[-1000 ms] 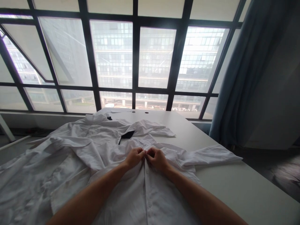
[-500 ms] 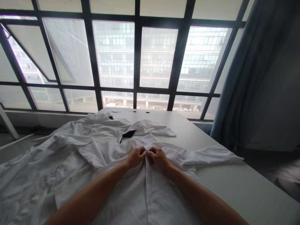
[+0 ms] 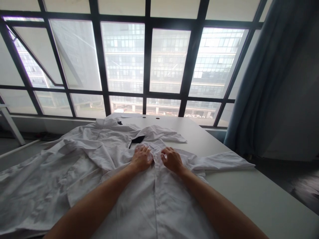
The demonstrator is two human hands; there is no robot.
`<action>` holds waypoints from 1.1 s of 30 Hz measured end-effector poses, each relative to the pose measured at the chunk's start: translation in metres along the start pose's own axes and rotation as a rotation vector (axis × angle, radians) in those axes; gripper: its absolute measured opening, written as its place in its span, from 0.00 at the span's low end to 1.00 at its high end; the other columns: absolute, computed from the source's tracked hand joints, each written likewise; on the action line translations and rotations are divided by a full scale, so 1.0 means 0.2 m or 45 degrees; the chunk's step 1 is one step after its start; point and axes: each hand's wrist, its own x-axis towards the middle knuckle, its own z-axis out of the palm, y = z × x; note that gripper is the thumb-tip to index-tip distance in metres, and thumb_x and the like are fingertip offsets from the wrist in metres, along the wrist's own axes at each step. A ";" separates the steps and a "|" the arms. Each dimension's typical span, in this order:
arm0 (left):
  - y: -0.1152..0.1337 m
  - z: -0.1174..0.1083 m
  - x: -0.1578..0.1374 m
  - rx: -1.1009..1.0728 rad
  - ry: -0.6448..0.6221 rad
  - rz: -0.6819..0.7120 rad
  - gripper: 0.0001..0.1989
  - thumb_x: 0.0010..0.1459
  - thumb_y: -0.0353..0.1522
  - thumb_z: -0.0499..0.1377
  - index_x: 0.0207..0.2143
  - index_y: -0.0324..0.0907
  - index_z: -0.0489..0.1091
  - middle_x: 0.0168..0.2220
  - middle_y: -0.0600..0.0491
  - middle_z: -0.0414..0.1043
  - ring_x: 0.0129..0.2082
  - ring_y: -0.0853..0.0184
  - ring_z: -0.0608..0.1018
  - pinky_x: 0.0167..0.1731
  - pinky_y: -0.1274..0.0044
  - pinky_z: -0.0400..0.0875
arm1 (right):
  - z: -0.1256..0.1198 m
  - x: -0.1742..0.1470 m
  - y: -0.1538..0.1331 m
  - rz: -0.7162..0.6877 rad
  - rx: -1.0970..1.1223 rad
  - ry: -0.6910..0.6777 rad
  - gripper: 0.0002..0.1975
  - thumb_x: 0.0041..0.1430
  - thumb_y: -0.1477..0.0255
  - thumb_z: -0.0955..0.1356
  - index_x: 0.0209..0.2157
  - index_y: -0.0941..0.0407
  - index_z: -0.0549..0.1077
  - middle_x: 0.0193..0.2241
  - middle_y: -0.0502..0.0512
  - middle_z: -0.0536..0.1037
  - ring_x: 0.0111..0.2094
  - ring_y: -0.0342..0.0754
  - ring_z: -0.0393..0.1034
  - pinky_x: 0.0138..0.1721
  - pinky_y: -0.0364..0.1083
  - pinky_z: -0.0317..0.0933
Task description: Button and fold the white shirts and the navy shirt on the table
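Note:
A white button-up shirt [image 3: 139,205] lies front up before me, its buttoned placket running down the middle. At the left side of its collar, my left hand [image 3: 142,158] rests with fingers stretched forward over the cloth and the thumb apart. My right hand [image 3: 171,160] is just right of the placket top, its fingers bent and a gap showing between thumb and forefinger. Both hands are close to the collar [image 3: 158,145], a short way from each other. The top button is too small to make out.
More white shirts [image 3: 84,146] lie crumpled to the left and beyond, with a black patch [image 3: 138,139] among them. One sleeve [image 3: 224,161] stretches right across the white table [image 3: 239,189]. Behind stand a black-framed window [image 3: 147,63] and a blue-grey curtain [image 3: 251,89].
My hands were pinched together at the top of the placket. They have come apart and moved slightly forward, the left onto the collar, and their fingers have loosened.

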 end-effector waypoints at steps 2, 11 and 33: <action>-0.05 0.01 0.01 0.018 -0.105 -0.121 0.28 0.61 0.45 0.57 0.59 0.40 0.68 0.62 0.40 0.65 0.65 0.48 0.62 0.63 0.56 0.51 | -0.01 0.00 0.04 0.020 -0.109 -0.075 0.15 0.61 0.70 0.65 0.48 0.56 0.75 0.50 0.61 0.77 0.52 0.53 0.68 0.54 0.48 0.55; -0.21 0.04 0.07 0.070 -0.338 -0.186 0.31 0.66 0.50 0.48 0.65 0.45 0.60 0.69 0.42 0.52 0.69 0.49 0.54 0.64 0.53 0.48 | 0.00 0.00 0.08 0.180 -0.111 -0.251 0.20 0.64 0.63 0.63 0.53 0.55 0.73 0.59 0.61 0.71 0.59 0.55 0.63 0.58 0.51 0.53; -0.16 -0.01 0.10 0.001 -0.097 -0.154 0.17 0.69 0.35 0.48 0.47 0.42 0.75 0.51 0.44 0.76 0.57 0.58 0.72 0.59 0.64 0.58 | -0.01 0.01 0.05 0.186 -0.180 -0.246 0.19 0.66 0.62 0.62 0.51 0.55 0.74 0.55 0.61 0.73 0.56 0.55 0.65 0.55 0.51 0.54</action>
